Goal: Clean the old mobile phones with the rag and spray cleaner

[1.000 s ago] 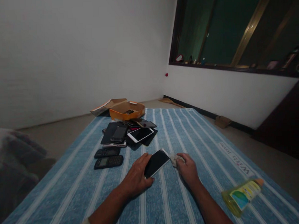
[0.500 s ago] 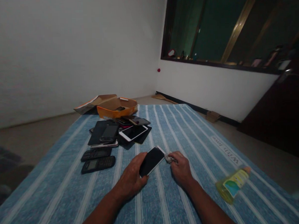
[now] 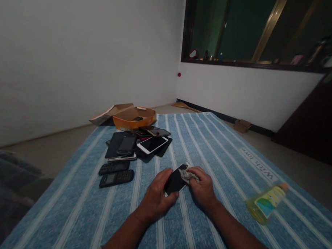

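My left hand (image 3: 157, 192) grips a white-edged smartphone (image 3: 175, 180) with a dark screen, holding it just above the blue striped cloth (image 3: 210, 144). My right hand (image 3: 202, 186) is closed on a small crumpled white cloth (image 3: 188, 174) and presses it against the phone's screen near its far end. Both hands meet over the phone near the middle of the striped cloth.
A pile of phones (image 3: 139, 143) lies ahead left, with two dark keypad phones (image 3: 115, 172) beside it. An open orange box (image 3: 134, 120) sits behind the pile. A yellow-green bottle (image 3: 265, 204) lies on its side at the right. Walls and a dark window stand beyond.
My right hand has moved left with the small cloth from beside the phone onto its screen. My left hand has kept hold of the phone and drawn it slightly closer.
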Demonstrator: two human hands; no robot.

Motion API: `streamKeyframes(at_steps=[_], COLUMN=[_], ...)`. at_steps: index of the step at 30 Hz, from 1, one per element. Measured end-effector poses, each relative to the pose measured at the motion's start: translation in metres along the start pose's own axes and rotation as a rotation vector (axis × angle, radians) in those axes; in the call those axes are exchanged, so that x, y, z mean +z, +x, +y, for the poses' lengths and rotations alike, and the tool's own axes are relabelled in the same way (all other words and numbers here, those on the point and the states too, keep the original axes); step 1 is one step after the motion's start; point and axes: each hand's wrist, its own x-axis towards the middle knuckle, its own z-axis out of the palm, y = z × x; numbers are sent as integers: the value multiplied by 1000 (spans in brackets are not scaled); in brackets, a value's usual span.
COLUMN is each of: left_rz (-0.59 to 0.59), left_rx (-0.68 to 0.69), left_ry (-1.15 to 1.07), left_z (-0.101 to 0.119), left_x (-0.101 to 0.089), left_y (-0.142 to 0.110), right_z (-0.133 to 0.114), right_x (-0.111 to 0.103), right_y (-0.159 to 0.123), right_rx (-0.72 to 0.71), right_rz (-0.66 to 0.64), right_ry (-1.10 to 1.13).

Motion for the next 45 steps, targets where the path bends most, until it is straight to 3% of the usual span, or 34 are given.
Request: streamKeyframes(at_steps=[4, 6, 8, 12, 18, 23, 31, 37, 42, 45], left_rz=[127, 108, 82, 38, -58, -209, -220, -32, -159, -238], left_rx=[-44, -119, -248, -418, -657, -663, -486, -643, -761, -817], left_ry=[-126, -280, -481, -787, -966, -1002, -986, -960, -1049, -1123], left_z=[16, 29, 42, 61, 67, 70, 88, 83, 89, 92], left_x=[0, 2, 7, 14, 16, 23, 41, 47, 45, 48], left_y=[2, 4, 8, 19, 37, 39, 37, 41, 46, 48], right_z=[-16, -22, -27, -31, -28, -31, -37, -27, -26, -28], right_x=[3, 4, 5, 4, -7, -14, -26, -39, -52, -61], right_y=[2, 3, 5, 7, 10, 13, 0, -16, -12, -9], right_rx=[505, 629, 660, 659, 693, 716, 664, 532, 443, 321], right_rz=[-6, -15, -33, -118, -338, -321, -239, -49, -37, -58], right_ry=[418, 626, 759, 853, 910, 884, 613, 273, 167, -10])
